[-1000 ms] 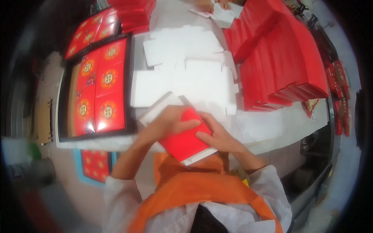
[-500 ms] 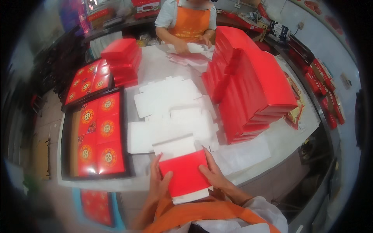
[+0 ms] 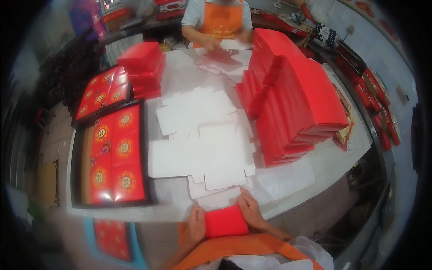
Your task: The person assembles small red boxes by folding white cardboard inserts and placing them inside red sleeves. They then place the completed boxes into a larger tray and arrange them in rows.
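Note:
A red cardboard box [image 3: 226, 222], partly folded, is held between my two hands close to my orange apron, with a white flap standing out at its far end. My left hand [image 3: 196, 222] grips the box's left side, and my right hand [image 3: 250, 209] grips its right side near the flap. Just beyond, flat white carton blanks [image 3: 200, 155] lie overlapping on the table. Stacked red boxes [image 3: 294, 103] rise to the right of the blanks. The box's underside and some of my fingers are hidden.
On the left, a dark tray [image 3: 147, 180] holds patterned red boxes, with another such tray [image 3: 131, 92] behind it. A smaller red stack [image 3: 141, 67] stands nearby. Across the paper-covered table [image 3: 180, 72], a co-worker [image 3: 220, 22] in an orange apron handles a carton.
Both hands have drawn the red box lower and nearer to my body. Less of its red face shows, and its near white flap is out of sight. The co-worker's hands have moved.

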A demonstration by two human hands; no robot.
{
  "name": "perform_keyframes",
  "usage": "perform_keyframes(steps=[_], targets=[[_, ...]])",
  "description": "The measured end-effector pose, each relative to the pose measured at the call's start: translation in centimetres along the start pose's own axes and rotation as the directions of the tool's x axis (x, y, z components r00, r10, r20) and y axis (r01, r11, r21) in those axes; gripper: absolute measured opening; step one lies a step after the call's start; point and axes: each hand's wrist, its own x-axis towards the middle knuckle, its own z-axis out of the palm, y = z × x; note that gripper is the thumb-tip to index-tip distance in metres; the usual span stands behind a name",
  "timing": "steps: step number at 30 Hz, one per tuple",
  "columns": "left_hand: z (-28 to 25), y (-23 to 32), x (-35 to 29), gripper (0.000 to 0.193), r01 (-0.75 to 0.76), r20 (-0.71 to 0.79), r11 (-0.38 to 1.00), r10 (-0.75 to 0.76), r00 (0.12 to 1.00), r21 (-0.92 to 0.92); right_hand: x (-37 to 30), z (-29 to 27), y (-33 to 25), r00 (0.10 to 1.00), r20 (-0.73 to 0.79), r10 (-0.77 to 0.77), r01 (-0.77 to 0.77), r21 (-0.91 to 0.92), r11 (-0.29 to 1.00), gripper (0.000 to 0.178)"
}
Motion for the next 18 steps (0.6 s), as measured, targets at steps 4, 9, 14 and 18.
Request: perform_keyframes(steps=[4, 9, 14, 18], targets=[[0.4, -1.4, -0.5, 0.022, -0.119, -0.065, 0.993, 0.118, 0.991, -0.019, -0.9, 0.9, -0.1, 0.991, -0.11, 0.081, -0.064, 0.152, 0.986, 0.017], [1.7, -3.0, 0.3, 0.036, -0.274, -0.168, 0.881, 0.224, 0.96, -0.387, -2.5, 1.4, 0.5, 0.962, -0.216, 0.166, -0.121, 0.209, 0.97, 0.008], [1.1, 0.4, -0.5, 0.019, -0.252, -0.016, 0.947, 0.254, 0.967, -0.201, -2.5, 0.5, -0.2, 0.959, -0.146, -0.242, 0.283, 0.49, 0.825, 0.025], [1.1, -0.6, -1.0, 0.014, -0.22, -0.048, 0.95, 0.215, 0.975, -0.219, -3.6, 0.8, -2.4, 0.996, -0.061, 0.071, -0.049, 0.302, 0.952, 0.03]])
